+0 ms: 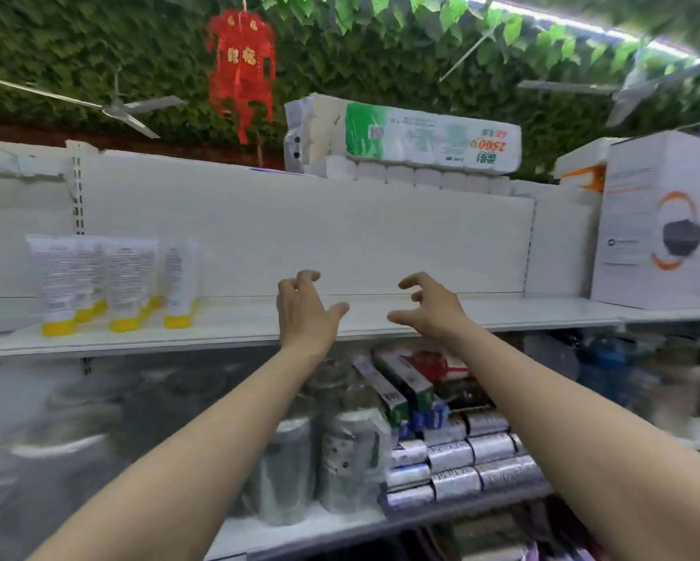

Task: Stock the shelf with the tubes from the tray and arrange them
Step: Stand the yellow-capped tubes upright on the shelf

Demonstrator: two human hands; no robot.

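Tubes [116, 277] stand at the left end of the shelf [482, 313]. They are white with yellow caps, each upright on its cap with the crimped end up. They form a tight cluster a few deep, printed sides facing out. The rightmost one stands slightly apart from the others.

Both bare arms reach up in front of the middle of the shelf, well to the right of the tubes. The left grip [304, 313] is spread, thumb out to the right and fingers bent like a claw, pinching nothing. The right grip [429, 307] mirrors it, thumb out to the left and fingers bent, holding nothing. The two are near each other but apart. Whether either touches the shelf edge I cannot tell.

At the right end of the shelf stands a white box [660, 224] with a picture of a dark pot. Above the back panel a pack of paper rolls [413, 141] lies on a row of more rolls. A red lantern [241, 66] hangs from a ceiling covered in green leaves [57, 42], with a fan [118, 109] to its left. The lower shelf [300, 524] carries silvery cans [283, 471] and stacked small packs [473, 455], all blurred.
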